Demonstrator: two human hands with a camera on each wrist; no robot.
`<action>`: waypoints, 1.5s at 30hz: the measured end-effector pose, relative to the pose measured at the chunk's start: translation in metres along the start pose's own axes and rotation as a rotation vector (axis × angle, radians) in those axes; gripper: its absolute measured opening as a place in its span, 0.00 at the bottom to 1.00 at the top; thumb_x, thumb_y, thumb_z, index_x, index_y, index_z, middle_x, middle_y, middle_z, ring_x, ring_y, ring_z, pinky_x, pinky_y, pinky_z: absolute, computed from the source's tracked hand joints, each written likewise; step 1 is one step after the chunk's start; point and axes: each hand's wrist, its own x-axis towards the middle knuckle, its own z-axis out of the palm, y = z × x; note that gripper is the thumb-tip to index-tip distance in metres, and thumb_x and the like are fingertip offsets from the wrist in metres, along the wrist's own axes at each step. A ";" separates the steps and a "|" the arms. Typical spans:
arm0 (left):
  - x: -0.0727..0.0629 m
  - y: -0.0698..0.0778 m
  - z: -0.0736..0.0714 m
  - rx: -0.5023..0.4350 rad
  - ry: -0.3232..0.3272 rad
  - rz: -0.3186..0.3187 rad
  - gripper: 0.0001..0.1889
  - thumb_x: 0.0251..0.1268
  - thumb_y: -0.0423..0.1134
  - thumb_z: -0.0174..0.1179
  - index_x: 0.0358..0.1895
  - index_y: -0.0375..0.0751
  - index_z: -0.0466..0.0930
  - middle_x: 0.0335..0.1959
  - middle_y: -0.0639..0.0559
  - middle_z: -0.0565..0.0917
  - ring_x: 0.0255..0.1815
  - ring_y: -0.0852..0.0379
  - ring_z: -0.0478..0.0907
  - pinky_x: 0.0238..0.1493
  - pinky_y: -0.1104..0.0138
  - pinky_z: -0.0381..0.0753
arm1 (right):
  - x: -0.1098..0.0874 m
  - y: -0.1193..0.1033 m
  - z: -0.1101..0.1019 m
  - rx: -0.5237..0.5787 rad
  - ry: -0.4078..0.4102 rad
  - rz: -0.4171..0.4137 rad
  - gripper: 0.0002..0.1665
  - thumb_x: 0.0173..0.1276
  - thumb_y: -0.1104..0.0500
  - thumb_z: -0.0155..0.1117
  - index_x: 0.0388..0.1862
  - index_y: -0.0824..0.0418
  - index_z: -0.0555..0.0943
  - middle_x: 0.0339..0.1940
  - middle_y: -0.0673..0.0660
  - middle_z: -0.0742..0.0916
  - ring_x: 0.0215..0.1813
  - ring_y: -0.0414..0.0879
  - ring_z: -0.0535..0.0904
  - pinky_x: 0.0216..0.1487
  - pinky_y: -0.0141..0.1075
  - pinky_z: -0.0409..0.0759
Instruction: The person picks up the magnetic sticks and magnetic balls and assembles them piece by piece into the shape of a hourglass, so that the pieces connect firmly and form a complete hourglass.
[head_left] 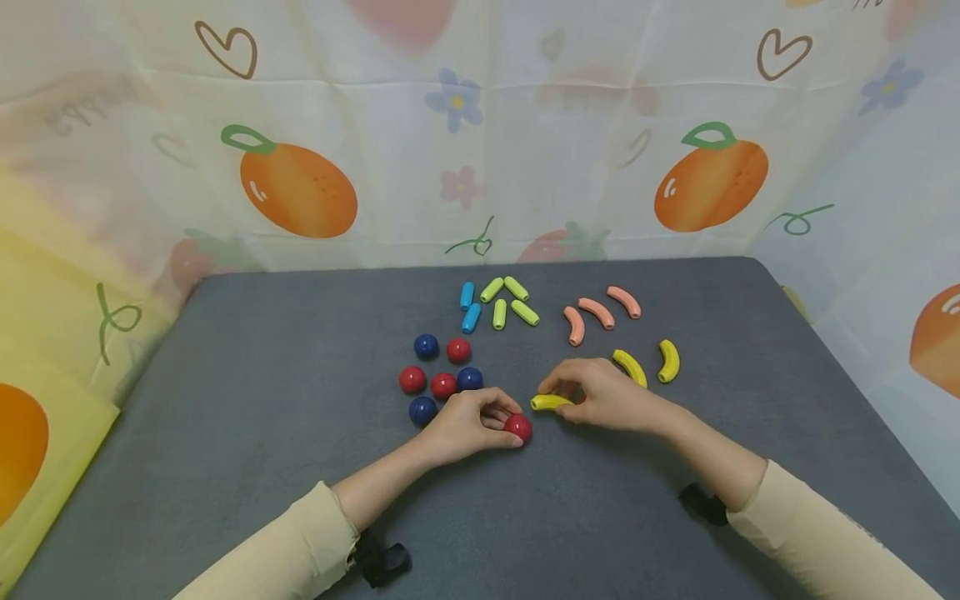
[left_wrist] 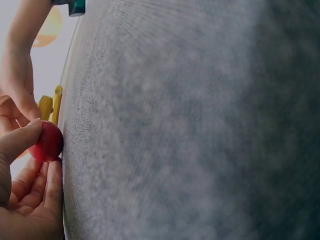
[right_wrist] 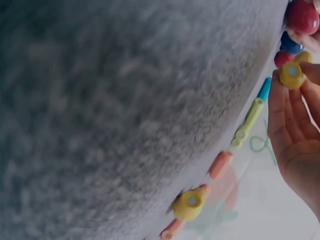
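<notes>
My left hand [head_left: 467, 427] pinches a glossy red ball [head_left: 518, 428] between thumb and fingers, low over the dark table. In the left wrist view the thumb lies against one side of that red ball [left_wrist: 47, 142]. Just to the right, my right hand [head_left: 609, 397] grips a curved yellow piece [head_left: 549, 402] by thumb and fingertips. The right wrist view shows the round end of this yellow piece [right_wrist: 292, 75], with a pale spot in it. A small gap separates the ball from the yellow piece. Part of the yellow piece is hidden by the fingers.
Left of centre sit three red balls [head_left: 412, 380] and three dark blue balls [head_left: 426, 347]. Behind lie two blue cylinders [head_left: 471, 318] and several light green cylinders [head_left: 525, 312]. Three pink curved pieces [head_left: 596, 313] and two yellow curved pieces [head_left: 669, 361] lie on the right. A printed curtain [head_left: 525, 167] hangs behind the table.
</notes>
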 end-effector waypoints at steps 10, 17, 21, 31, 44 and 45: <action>0.000 0.000 -0.001 -0.037 -0.013 -0.010 0.15 0.57 0.40 0.72 0.47 0.45 0.82 0.44 0.50 0.85 0.42 0.62 0.82 0.48 0.69 0.84 | 0.002 -0.005 0.007 0.010 -0.083 -0.036 0.14 0.62 0.64 0.67 0.47 0.55 0.85 0.41 0.49 0.87 0.38 0.35 0.80 0.41 0.28 0.80; -0.001 0.000 -0.001 -0.038 -0.017 -0.004 0.15 0.57 0.40 0.72 0.46 0.44 0.82 0.43 0.49 0.85 0.42 0.62 0.82 0.47 0.70 0.84 | 0.003 -0.003 0.011 0.048 -0.079 -0.033 0.14 0.63 0.63 0.68 0.49 0.55 0.85 0.43 0.50 0.88 0.39 0.34 0.80 0.41 0.29 0.81; -0.001 0.001 0.000 -0.047 -0.013 -0.009 0.15 0.57 0.41 0.72 0.46 0.43 0.81 0.43 0.49 0.84 0.41 0.62 0.81 0.46 0.71 0.84 | 0.004 -0.002 0.010 0.106 -0.081 0.001 0.13 0.63 0.62 0.69 0.48 0.55 0.85 0.42 0.50 0.89 0.40 0.35 0.83 0.42 0.28 0.82; 0.011 0.014 0.012 0.013 0.098 -0.013 0.11 0.62 0.41 0.66 0.43 0.39 0.85 0.36 0.48 0.88 0.32 0.65 0.79 0.33 0.75 0.78 | 0.005 0.000 0.010 0.236 -0.068 0.047 0.13 0.60 0.62 0.73 0.40 0.54 0.79 0.36 0.51 0.87 0.38 0.36 0.85 0.39 0.31 0.85; 0.012 0.022 0.016 0.083 0.102 -0.040 0.07 0.58 0.35 0.68 0.38 0.37 0.85 0.30 0.48 0.87 0.26 0.66 0.77 0.26 0.75 0.75 | 0.004 -0.003 0.005 0.224 -0.048 0.015 0.11 0.63 0.62 0.71 0.42 0.55 0.79 0.38 0.53 0.87 0.39 0.37 0.84 0.42 0.32 0.85; 0.012 0.022 0.016 0.092 0.101 -0.037 0.08 0.57 0.35 0.68 0.38 0.37 0.85 0.30 0.47 0.87 0.25 0.66 0.77 0.26 0.75 0.75 | 0.004 -0.003 0.004 0.227 -0.039 0.017 0.11 0.64 0.62 0.70 0.43 0.55 0.79 0.39 0.53 0.87 0.40 0.38 0.84 0.42 0.32 0.85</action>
